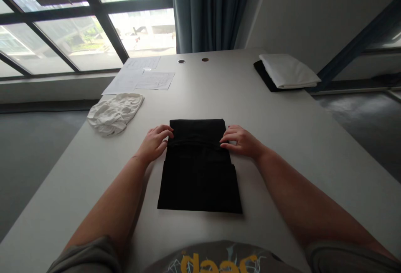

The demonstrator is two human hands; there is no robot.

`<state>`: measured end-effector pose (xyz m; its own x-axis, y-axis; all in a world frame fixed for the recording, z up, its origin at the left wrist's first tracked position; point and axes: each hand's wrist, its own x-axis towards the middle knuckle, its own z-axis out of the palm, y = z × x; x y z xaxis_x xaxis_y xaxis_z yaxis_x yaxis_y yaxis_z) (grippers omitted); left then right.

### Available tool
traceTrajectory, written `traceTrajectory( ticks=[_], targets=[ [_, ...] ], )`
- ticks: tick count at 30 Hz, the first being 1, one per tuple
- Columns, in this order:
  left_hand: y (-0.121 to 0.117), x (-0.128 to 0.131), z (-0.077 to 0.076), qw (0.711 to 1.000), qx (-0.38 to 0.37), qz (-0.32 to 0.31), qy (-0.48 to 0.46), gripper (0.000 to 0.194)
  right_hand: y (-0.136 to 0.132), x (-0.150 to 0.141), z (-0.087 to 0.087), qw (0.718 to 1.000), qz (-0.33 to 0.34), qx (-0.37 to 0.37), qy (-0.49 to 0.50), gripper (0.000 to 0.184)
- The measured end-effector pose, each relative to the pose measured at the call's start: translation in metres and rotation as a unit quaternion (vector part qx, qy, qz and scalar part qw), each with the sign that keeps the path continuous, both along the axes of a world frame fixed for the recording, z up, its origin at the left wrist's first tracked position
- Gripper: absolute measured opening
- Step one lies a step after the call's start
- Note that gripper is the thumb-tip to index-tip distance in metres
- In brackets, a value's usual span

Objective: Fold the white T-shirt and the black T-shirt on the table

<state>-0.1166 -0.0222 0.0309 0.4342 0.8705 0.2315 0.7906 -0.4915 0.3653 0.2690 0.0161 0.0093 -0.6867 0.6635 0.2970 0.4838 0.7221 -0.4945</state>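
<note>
A folded black garment (200, 185) lies flat in front of me on the white table, its far end turned over into a flap with a wavy near edge. Which kind of garment it is, I cannot tell. My left hand (156, 141) holds the flap's left edge, fingers bent and tips on the fabric. At the opposite edge, my right hand (239, 140) pinches the flap with its thumb side towards me. The thumbs are partly hidden. Below the hands, the garment's lower part is slightly wider than the flap.
A crumpled white cloth (115, 113) lies at the table's left edge. Behind it are several printed paper sheets (153, 80). A folded white cloth (290, 71) rests on a black one (265, 77) at the back right. Two round holes mark the far tabletop (219, 93).
</note>
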Motion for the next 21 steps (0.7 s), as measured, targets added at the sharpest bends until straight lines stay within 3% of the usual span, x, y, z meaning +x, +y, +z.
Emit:
traceTrajectory(
  ticks=[3,6,9,12,16,21],
  targets=[
    [0.01,0.03,0.005,0.999,0.022,-0.003,-0.025,0.038,0.003,-0.02,0.008,0.994,-0.097,0.035,0.034,0.047],
    [0.03,0.057,-0.011,1.0,0.012,0.011,0.018,0.05,0.009,-0.052,0.004,0.982,-0.18,0.046,-0.019,0.048],
    [0.047,0.066,-0.035,0.996,-0.037,0.039,0.07,0.057,0.012,-0.076,-0.014,0.97,-0.2,0.002,-0.137,0.059],
    [0.052,0.061,-0.048,0.993,-0.052,0.055,0.089,0.059,0.016,-0.082,-0.032,0.961,-0.204,-0.028,-0.184,0.064],
    [0.05,0.059,-0.047,0.991,-0.061,0.069,0.094,0.061,0.03,-0.073,-0.041,0.964,-0.198,-0.019,-0.178,0.067],
    [0.047,0.066,-0.043,0.988,-0.101,0.097,0.069,0.062,0.052,-0.064,-0.035,0.968,-0.174,-0.028,-0.178,0.071]
  ],
)
